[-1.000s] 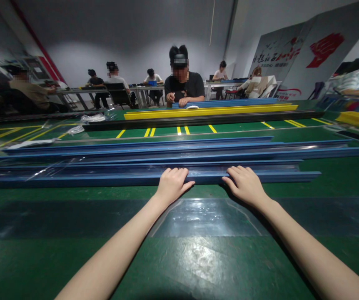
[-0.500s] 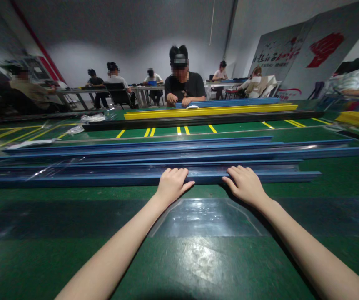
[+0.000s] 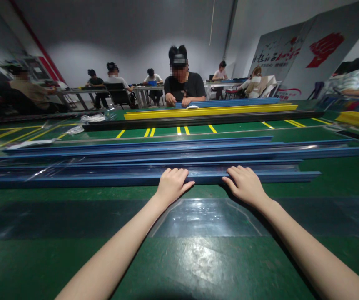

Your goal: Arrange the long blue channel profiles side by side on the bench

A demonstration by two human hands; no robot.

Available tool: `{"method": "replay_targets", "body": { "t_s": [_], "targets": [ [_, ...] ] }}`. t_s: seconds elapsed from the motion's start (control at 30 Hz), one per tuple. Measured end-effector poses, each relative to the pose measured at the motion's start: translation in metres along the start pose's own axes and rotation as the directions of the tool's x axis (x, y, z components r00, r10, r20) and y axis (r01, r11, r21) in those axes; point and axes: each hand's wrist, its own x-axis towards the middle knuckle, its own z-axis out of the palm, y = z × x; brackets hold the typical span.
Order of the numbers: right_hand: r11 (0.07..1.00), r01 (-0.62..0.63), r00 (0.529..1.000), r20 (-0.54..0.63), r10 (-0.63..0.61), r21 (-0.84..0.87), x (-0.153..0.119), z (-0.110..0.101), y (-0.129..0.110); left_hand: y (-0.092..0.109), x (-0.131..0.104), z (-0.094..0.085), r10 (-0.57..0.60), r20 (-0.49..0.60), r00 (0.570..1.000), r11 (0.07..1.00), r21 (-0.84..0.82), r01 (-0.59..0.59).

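Observation:
Both hands hold the front edge of a long blue plastic channel strip [image 3: 207, 179] that lies crosswise in front of me. My left hand [image 3: 172, 185] has its fingers curled over that edge, with the thumb along the near side. A short way to the right, my right hand [image 3: 244, 183] grips the same edge in the same manner, thumb pointing inward. The fingertips are partly hidden inside the channel. Below my wrists, a clear plastic sheet [image 3: 203, 214] stretches flat across the green tabletop [image 3: 195, 262].
More blue strips [image 3: 317, 152] lie just behind, side by side. Farther back are a black strip [image 3: 229, 119] and a yellow strip [image 3: 217, 111]. A co-worker [image 3: 195, 85] sits opposite; several other people work at tables behind. Yellow pieces [image 3: 356, 119] lie at right.

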Motion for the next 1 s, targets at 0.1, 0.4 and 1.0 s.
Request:
{"method": "replay_targets", "body": {
  "t_s": [0.1, 0.4, 1.0],
  "targets": [
    [1.0, 0.0, 1.0, -0.004, 0.001, 0.008, 0.0001, 0.0001, 0.0, 0.0, -0.0002, 0.0, 0.002, 0.008, 1.0, 1.0, -0.001, -0.002],
    [1.0, 0.0, 1.0, 0.006, 0.0, -0.012, 0.0003, -0.0004, -0.0003, 0.0, -0.0001, -0.0003, 0.007, 0.006, 1.0, 1.0, 0.007, -0.007],
    [1.0, -0.002, 1.0, 0.003, 0.002, -0.01, 0.0, -0.001, -0.0005, 0.0002, -0.0003, -0.0008, 0.004, 0.017, 1.0, 1.0, 0.006, -0.004]
  ]
}}
